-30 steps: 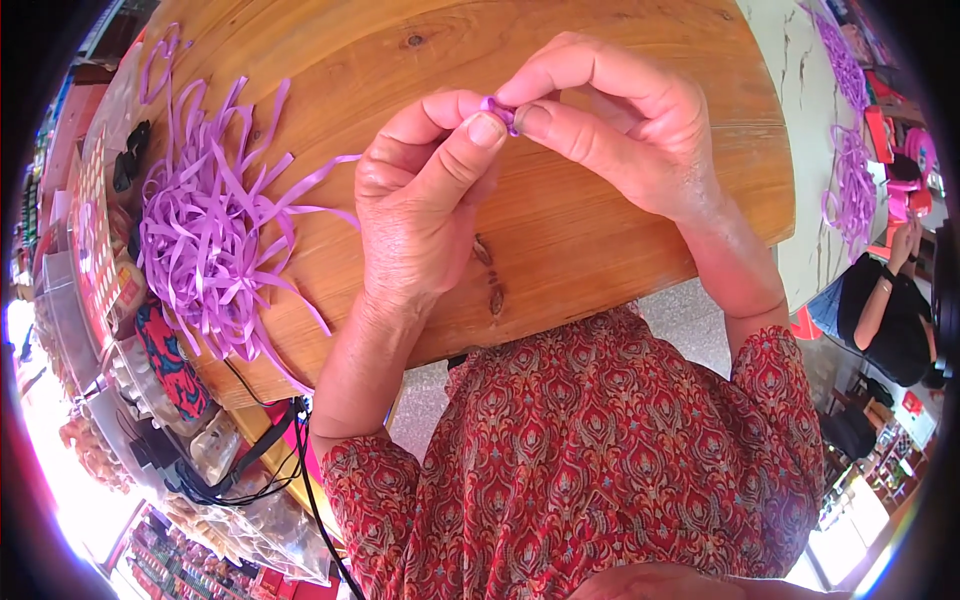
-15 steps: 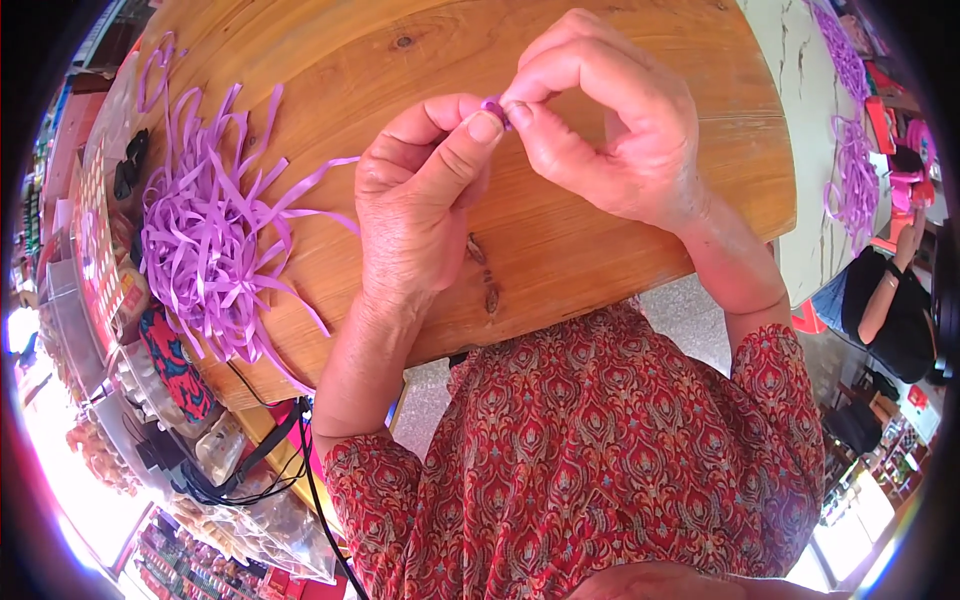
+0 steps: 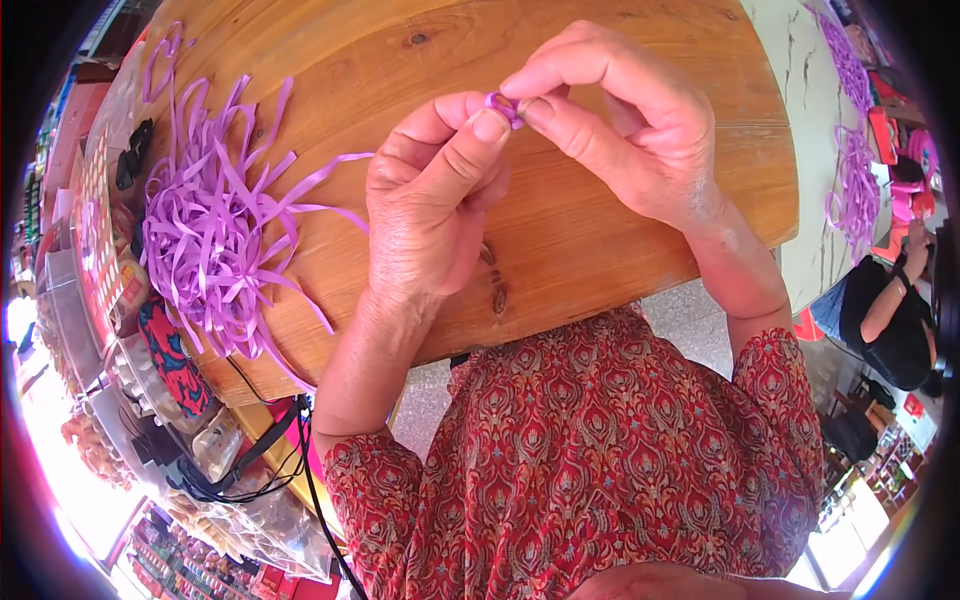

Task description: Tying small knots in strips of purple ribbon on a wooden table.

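Between my two hands, above the wooden table (image 3: 600,250), is a small coiled loop of purple ribbon (image 3: 503,101). Thumb and forefinger of my left hand (image 3: 435,185) pinch its left side, the other fingers curled in. My right hand (image 3: 640,130) touches the loop's right side, thumb and forefinger tips pressed close to it; whether anything thin is between them I cannot make out. A large tangled heap of purple ribbon (image 3: 220,230) lies to the left. Two of its strands reach to my left hand, where their ends are hidden.
Black cables (image 3: 300,450) hang by the table's left edge, near clear plastic bags (image 3: 270,530). At the right, more purple ribbon (image 3: 855,180) lies on a white marbled surface (image 3: 795,220). Another person in black (image 3: 890,320) is beyond it.
Both hands have shifted slightly to the right. The right fingertips have turned and moved a little off the loop, so its opening now shows more clearly.
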`<state>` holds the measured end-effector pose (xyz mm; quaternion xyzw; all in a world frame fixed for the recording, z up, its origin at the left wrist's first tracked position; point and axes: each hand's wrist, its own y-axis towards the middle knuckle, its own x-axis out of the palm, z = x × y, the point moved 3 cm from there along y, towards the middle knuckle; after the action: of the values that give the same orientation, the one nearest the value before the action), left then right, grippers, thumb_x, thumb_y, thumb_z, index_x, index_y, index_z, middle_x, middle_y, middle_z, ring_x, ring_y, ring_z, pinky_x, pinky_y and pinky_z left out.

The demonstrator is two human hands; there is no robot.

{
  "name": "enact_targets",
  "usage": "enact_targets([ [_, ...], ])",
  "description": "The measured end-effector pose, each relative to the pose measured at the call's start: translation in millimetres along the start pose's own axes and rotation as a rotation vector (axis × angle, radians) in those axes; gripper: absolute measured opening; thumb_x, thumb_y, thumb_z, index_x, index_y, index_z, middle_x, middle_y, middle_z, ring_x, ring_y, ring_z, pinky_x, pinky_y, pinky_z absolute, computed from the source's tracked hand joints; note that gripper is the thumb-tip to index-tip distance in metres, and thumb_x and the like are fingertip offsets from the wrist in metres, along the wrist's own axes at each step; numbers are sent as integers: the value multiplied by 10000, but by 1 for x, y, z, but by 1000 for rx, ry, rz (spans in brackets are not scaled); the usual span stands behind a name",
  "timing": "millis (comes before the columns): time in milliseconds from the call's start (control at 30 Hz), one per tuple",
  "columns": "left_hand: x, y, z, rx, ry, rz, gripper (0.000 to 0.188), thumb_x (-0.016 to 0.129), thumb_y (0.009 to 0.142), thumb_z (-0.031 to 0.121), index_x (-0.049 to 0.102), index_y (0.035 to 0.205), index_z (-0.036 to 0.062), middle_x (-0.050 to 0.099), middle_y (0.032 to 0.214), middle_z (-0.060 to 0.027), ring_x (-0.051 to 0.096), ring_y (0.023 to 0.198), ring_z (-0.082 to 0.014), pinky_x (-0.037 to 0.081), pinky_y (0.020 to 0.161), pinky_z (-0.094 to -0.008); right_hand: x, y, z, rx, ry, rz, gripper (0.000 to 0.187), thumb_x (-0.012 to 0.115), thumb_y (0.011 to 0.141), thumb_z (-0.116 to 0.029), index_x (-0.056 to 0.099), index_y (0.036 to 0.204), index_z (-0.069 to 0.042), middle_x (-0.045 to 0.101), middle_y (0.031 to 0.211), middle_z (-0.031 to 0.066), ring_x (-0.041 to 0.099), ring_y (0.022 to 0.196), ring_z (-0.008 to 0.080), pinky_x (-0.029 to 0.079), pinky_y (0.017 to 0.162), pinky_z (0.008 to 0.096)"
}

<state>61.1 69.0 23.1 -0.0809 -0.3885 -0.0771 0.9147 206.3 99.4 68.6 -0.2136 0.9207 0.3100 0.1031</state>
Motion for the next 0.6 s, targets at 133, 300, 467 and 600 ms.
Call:
enact_targets([
  [133,-2,0,0,-15,-7,5,79,608,860,72,622,926,31,499,671,62,330,529,-32,254,475,-193,-3,2,-3,-57,-50,-41,159,593,791,88,611,936,26,593,869,96,559,817,162,441,711,249],
  [300,0,1,0,0,15,-19,77,607,861,72,622,926,33,511,684,59,335,532,-32,258,476,-194,-4,1,-1,-39,-49,-44,151,612,772,86,616,910,24,601,849,88,561,772,163,438,677,250],
  [467,-1,0,-1,-10,33,8,68,616,852,56,622,915,31,561,733,39,370,550,-30,273,476,-182,-2,-1,2,22,-38,13,93,642,760,23,615,846,-3,600,780,60,569,718,139,446,654,244],
  [600,1,-1,-2,-5,44,15,87,625,842,42,628,929,30,576,752,39,390,567,-17,284,483,-168,-2,-3,1,99,9,11,81,599,789,60,571,847,12,547,774,31,507,706,87,408,639,215],
])
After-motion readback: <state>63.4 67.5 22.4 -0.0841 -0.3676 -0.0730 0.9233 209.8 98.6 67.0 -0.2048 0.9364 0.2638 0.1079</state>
